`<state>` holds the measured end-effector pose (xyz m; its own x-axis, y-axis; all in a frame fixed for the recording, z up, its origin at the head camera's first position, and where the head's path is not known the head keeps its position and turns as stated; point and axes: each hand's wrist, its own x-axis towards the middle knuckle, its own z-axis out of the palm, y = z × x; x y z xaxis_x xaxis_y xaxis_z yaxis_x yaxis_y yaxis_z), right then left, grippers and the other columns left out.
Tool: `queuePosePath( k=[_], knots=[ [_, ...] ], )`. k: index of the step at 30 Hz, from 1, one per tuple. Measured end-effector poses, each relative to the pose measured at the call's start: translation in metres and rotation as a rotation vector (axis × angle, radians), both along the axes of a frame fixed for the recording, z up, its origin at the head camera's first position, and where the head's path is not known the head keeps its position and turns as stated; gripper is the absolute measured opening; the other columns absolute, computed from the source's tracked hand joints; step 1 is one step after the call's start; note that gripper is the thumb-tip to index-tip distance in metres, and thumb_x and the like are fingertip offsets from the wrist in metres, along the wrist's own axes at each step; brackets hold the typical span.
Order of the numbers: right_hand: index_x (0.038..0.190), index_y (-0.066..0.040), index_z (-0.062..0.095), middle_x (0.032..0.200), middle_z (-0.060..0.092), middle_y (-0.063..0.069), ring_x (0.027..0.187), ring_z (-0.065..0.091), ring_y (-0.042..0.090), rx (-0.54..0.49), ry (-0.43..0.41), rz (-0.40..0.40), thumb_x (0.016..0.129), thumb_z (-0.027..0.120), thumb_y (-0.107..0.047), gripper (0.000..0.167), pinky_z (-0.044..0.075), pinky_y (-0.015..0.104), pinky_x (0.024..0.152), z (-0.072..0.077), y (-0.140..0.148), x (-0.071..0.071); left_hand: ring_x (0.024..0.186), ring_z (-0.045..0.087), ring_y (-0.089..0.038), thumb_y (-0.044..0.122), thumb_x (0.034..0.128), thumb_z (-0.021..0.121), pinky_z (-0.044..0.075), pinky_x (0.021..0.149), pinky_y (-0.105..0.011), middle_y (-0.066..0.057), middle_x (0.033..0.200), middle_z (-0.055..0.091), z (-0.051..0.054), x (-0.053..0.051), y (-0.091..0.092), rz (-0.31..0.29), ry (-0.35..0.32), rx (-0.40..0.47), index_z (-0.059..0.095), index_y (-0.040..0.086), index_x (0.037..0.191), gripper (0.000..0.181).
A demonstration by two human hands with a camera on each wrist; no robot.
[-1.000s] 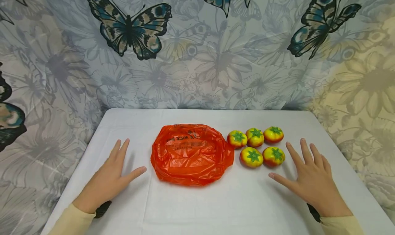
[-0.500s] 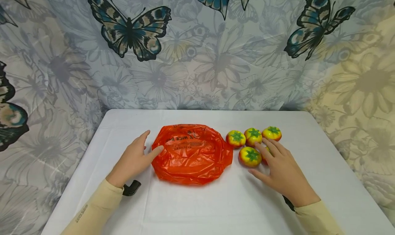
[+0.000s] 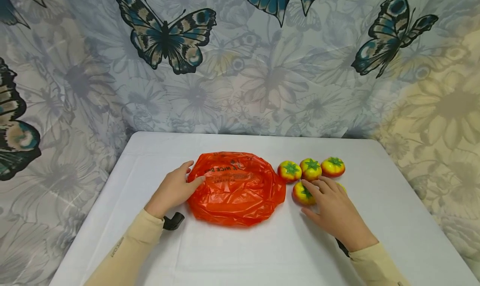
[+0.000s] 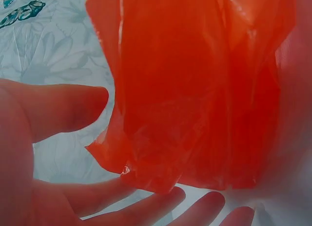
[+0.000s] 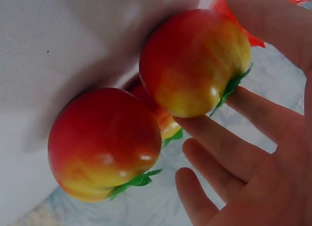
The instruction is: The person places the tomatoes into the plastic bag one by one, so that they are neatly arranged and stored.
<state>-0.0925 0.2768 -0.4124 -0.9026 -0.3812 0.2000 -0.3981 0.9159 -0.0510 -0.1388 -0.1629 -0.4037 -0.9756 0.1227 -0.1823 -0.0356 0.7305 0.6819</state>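
An orange-red plastic bag (image 3: pixel 236 190) with dark print lies flattened mid-table. My left hand (image 3: pixel 172 193) is at its left edge; in the left wrist view the thumb (image 4: pixel 73 109) stands apart from the bag, and the fingertips (image 4: pixel 165 199) lie along its lower edge. My right hand (image 3: pixel 333 209) reaches over the front tomatoes with loosely spread fingers. The front left tomato (image 5: pixel 190 65), red and yellow with green leaves, lies between its thumb and fingers, some fingertips at its side. Beside it sits the front right tomato (image 5: pixel 102 143), mostly hidden in the head view.
Behind the right hand, a row holds the left tomato (image 3: pixel 289 171), the middle tomato (image 3: pixel 311 169) and the right tomato (image 3: pixel 333 167). A white cloth covers the table (image 3: pixel 225 252). A butterfly-print curtain (image 3: pixel 270 81) hangs behind it.
Both hands have come inward from the table's sides. The left has reached the bag's left edge, the right the front tomatoes. Bag and tomatoes show no clear movement on the table.
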Motion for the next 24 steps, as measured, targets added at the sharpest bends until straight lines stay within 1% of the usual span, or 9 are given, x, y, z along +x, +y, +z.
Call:
queuePosePath(
  k=[3,8,13,15,19,24],
  knots=[
    [0.147,-0.006,0.064,0.131,0.070,0.019,0.134,0.054,0.043,0.001,0.032,0.015,0.078,0.098,-0.029,0.080,0.046,0.068,0.111,0.000,0.000,0.000,0.140,0.061,-0.043,0.044,0.1066,0.063,0.052,0.115,-0.061,-0.026,0.159,0.056,-0.002,0.000,0.000,0.001,-0.002,0.004,0.033,0.002,0.167,0.080],
    [0.143,-0.007,0.067,0.121,0.071,0.017,0.127,0.058,0.040,0.011,0.080,0.028,0.078,0.098,-0.022,0.074,0.051,0.063,0.105,-0.003,-0.002,-0.001,0.137,0.064,-0.042,0.043,0.1073,0.062,0.054,0.113,-0.061,-0.025,0.157,0.058,-0.005,-0.002,-0.001,-0.004,-0.014,0.005,0.033,0.002,0.167,0.078],
    [0.141,-0.007,0.068,0.115,0.069,0.016,0.121,0.059,0.039,0.012,0.084,0.016,0.079,0.098,-0.021,0.070,0.053,0.060,0.101,-0.007,-0.004,-0.002,0.134,0.066,-0.041,0.043,0.1074,0.061,0.056,0.111,-0.059,-0.024,0.153,0.061,-0.006,-0.001,-0.001,-0.008,-0.016,0.004,0.036,0.004,0.167,0.075],
    [0.140,-0.006,0.068,0.115,0.068,0.016,0.120,0.060,0.040,0.009,0.081,0.007,0.079,0.097,-0.021,0.069,0.054,0.060,0.100,-0.006,-0.004,-0.001,0.132,0.067,-0.041,0.042,0.1076,0.061,0.057,0.109,-0.059,-0.025,0.151,0.063,-0.006,0.000,0.000,-0.018,-0.010,0.003,0.037,0.003,0.166,0.074],
    [0.140,-0.006,0.068,0.116,0.067,0.018,0.117,0.060,0.042,0.002,0.052,-0.012,0.080,0.096,-0.022,0.068,0.054,0.061,0.100,0.001,-0.007,-0.001,0.127,0.070,-0.038,0.041,0.1077,0.062,0.058,0.107,-0.057,-0.024,0.148,0.065,-0.006,0.000,0.000,-0.014,-0.012,0.000,0.038,0.004,0.166,0.073],
    [0.144,-0.006,0.065,0.119,0.067,0.020,0.113,0.062,0.041,-0.019,0.010,-0.014,0.083,0.093,-0.023,0.069,0.057,0.060,0.097,0.019,-0.015,-0.004,0.121,0.071,-0.033,0.036,0.1082,0.062,0.061,0.103,-0.053,-0.021,0.146,0.067,-0.006,0.000,0.000,-0.008,-0.003,-0.001,0.039,0.005,0.165,0.069]
  ],
)
